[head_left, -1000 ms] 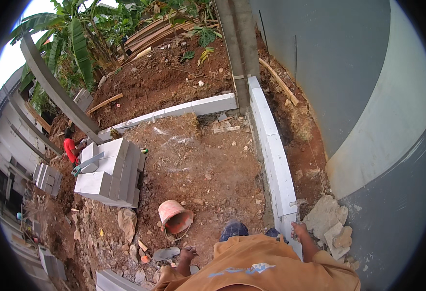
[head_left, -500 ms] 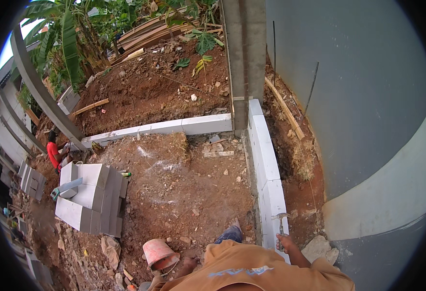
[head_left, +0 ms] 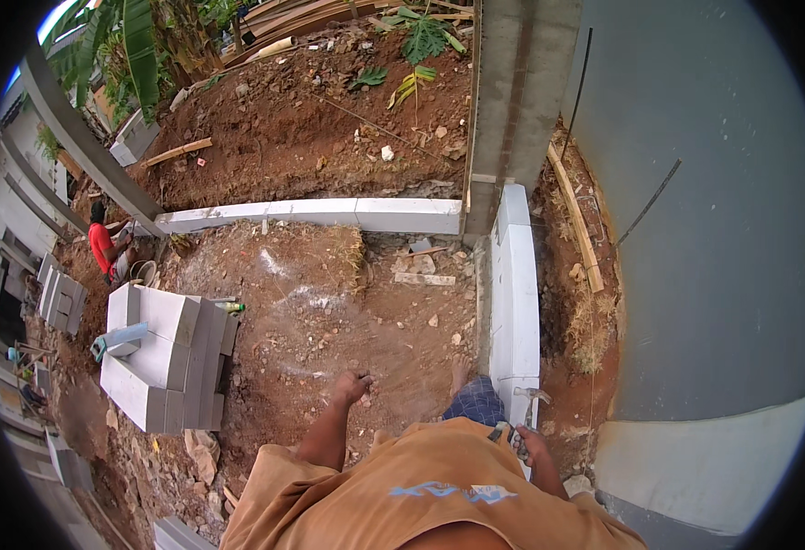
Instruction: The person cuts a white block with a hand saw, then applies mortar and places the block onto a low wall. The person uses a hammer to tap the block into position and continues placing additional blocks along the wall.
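My right hand (head_left: 532, 444), low beside my hip, grips a claw hammer (head_left: 532, 395) by its handle; the head points away from me over the white block wall (head_left: 515, 302). That low wall runs along my right side to a concrete column. Out in front of me, over the bare soil, my left hand (head_left: 352, 388) is closed with its fingers curled. Whatever it might hold is too small to make out. One bare foot (head_left: 460, 369) shows beside the wall's base, just past my knee.
A stack of white blocks (head_left: 169, 367) stands to the left with a handsaw (head_left: 125, 337) on top. Another white block row (head_left: 311, 213) crosses ahead, meeting the concrete column (head_left: 503, 119). A person in red (head_left: 103, 246) crouches far left. A grey wall (head_left: 714, 229) rises on the right.
My left hand has moved forward from low beside the bucket. The bucket no longer shows. The hammer stays in my right hand, closer to my body. The view has shifted.
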`<action>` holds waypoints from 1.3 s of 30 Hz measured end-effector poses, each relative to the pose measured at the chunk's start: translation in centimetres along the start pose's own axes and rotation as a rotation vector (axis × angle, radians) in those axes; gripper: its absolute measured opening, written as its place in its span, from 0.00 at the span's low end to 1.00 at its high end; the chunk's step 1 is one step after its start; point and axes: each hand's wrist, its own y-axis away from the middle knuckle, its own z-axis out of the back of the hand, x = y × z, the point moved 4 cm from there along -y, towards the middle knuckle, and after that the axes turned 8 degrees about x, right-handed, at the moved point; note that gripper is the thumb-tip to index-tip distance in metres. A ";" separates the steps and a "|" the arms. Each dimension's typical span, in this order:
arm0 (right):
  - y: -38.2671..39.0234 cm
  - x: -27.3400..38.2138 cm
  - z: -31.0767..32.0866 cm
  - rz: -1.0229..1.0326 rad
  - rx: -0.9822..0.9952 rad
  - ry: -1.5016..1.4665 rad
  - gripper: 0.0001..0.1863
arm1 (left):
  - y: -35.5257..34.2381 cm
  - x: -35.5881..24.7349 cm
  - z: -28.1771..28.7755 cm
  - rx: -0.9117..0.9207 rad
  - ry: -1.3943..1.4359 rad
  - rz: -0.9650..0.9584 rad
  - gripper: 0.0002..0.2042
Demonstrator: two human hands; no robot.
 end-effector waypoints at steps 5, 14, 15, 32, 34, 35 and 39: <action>-6.0 10.6 -2.8 -0.029 0.039 0.136 0.14 | -4.6 -2.1 -2.6 0.060 0.013 0.033 0.16; -19.4 32.5 -11.8 -0.144 0.166 0.688 0.18 | -3.0 11.8 -3.0 -0.244 0.613 0.551 0.14; -20.8 34.2 -12.8 -0.132 0.179 0.698 0.18 | -3.0 11.8 -3.2 -0.273 0.654 0.505 0.15; -35.5 33.3 -31.9 -0.618 0.328 0.837 0.06 | -6.4 7.4 -5.0 -0.411 0.616 0.710 0.15; -36.2 34.1 -35.8 -0.622 0.316 0.914 0.07 | -6.8 8.3 -4.9 -0.493 0.694 0.737 0.15; -36.3 34.6 -37.9 -0.630 0.304 0.948 0.07 | -6.9 8.7 -5.3 -0.468 0.712 0.792 0.15; -35.7 36.3 -47.4 -0.440 0.293 1.243 0.08 | -7.1 10.9 -5.3 -0.421 0.799 0.948 0.16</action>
